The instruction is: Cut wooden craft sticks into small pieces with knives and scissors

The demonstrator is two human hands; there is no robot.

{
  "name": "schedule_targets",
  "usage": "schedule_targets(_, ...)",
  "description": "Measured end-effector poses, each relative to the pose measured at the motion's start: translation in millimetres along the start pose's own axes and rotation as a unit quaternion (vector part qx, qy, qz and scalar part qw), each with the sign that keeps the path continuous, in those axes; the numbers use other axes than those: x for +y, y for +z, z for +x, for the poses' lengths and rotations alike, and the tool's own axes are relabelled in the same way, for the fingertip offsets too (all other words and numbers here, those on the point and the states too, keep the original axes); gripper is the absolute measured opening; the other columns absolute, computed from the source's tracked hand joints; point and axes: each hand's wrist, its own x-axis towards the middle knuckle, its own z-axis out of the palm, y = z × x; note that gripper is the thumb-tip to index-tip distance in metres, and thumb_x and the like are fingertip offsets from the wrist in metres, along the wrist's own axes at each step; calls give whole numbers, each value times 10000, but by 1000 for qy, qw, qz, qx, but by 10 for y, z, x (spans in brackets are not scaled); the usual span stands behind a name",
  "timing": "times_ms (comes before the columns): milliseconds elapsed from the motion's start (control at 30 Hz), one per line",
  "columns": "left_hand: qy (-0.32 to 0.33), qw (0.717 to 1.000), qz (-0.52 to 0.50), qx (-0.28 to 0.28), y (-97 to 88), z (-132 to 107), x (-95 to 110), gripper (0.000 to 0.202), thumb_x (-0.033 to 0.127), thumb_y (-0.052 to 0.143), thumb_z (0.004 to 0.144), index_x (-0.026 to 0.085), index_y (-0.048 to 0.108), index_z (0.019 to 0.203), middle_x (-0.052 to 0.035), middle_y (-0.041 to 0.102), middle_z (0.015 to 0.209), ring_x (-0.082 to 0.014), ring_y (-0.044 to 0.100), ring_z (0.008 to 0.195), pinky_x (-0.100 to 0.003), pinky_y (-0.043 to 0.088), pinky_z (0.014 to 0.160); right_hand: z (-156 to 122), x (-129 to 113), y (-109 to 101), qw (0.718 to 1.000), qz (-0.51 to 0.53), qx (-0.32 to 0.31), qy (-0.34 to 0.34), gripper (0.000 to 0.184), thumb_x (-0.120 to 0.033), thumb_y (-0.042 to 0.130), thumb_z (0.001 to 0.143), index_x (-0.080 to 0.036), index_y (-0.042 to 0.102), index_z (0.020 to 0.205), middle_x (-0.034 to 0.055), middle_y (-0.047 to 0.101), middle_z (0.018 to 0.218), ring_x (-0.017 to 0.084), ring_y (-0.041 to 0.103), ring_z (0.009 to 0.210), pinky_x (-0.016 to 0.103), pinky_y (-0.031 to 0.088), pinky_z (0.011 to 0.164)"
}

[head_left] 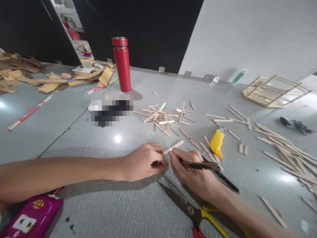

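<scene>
My left hand (148,160) is closed, its fingertips pinched at the near end of a flat wooden craft stick (177,145). A small dark gap or object shows under its fingers; I cannot tell which. My right hand (195,173) is wrapped round a slim utility knife (201,165) with a brown and black body. Its tip is hidden behind the fingers, close to the stick and the left fingertips. Just below the hands lie scissors (189,208) with dark blades and yellow and red handles. A black pen-like rod (229,182) rests beside my right wrist.
Loose craft sticks (160,115) lie ahead, with a larger heap (289,148) at right. A yellow-handled cutter (217,142), red flask (122,64), wooden frame (272,92), cardboard scraps (56,77) and purple power strip (34,215) surround the work area. Black and white panels stand behind.
</scene>
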Motion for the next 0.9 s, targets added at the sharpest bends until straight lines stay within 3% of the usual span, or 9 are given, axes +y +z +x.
schedule_targets(100, -2, 1000, 4, -1, 1, -5, 0, 127, 129, 678, 957, 148, 750, 855, -19, 649, 790, -158, 625, 796, -317, 513, 858, 14, 13, 5, 1000, 14, 4, 21, 380, -230, 495, 1002, -247, 340, 655, -77, 314, 561, 128, 255, 524, 326, 208, 531)
schedule_targets(233, -5, 1000, 7, -4, 4, -9, -1, 128, 126, 675, 948, 161, 757, 855, -25, 659, 796, -172, 636, 818, -319, 515, 834, 15, 21, 21, 995, 65, 17, 78, 447, -355, 439, 1070, -239, 436, 639, -61, 485, 512, 96, 415, 426, 277, 323, 477)
schedule_targets(400, -11, 1000, 6, -5, -11, -2, 19, 113, 161, 686, 949, 168, 762, 866, -30, 678, 821, -174, 650, 842, -324, 530, 861, -21, -3, -31, 981, 146, 7, 126, 432, -442, 535, 1042, -224, 506, 670, -64, 518, 532, 79, 447, 382, 236, 333, 396)
schedule_targets(567, -21, 1000, -6, 0, -14, -4, 39, 89, 172, 674, 962, 167, 760, 941, -37, 683, 853, -171, 647, 845, -326, 535, 862, -56, -4, -68, 959, 239, 15, 149, 427, -396, 369, 1101, -211, 554, 764, -43, 586, 588, 80, 479, 390, 219, 375, 398)
schedule_targets(667, -34, 999, -12, 6, -2, -11, 40, 116, 141, 624, 969, 159, 735, 942, -49, 681, 887, -183, 638, 898, -331, 525, 863, -72, 32, -43, 947, 272, 89, 144, 349, -407, 416, 1089, -219, 557, 831, -43, 597, 623, 91, 501, 409, 210, 385, 374)
schedule_targets(733, -59, 998, -13, 20, -9, -9, 51, 128, 135, 590, 973, 152, 697, 904, -51, 662, 886, -178, 619, 869, -321, 516, 814, -93, 57, -28, 935, 280, 176, 125, 298, -434, 452, 1080, -229, 560, 892, -37, 617, 686, 97, 530, 449, 210, 417, 386)
schedule_targets(833, -119, 992, -30, 42, -75, 13, 139, 165, 177, 506, 1027, 158, 619, 907, -10, 632, 782, -125, 559, 666, -257, 462, 625, -135, 86, -23, 910, 280, 291, 90, 249, -443, 502, 1065, -239, 581, 948, -27, 628, 744, 100, 547, 485, 211, 438, 397)
schedule_targets(900, -150, 987, -54, 36, -159, 40, 266, 199, 225, 444, 1073, 178, 577, 931, 32, 626, 698, -91, 507, 545, -218, 405, 526, -152, 100, -30, 902, 280, 317, 82, 239, -440, 515, 1061, -244, 595, 950, -28, 625, 736, 103, 546, 486, 210, 440, 394)
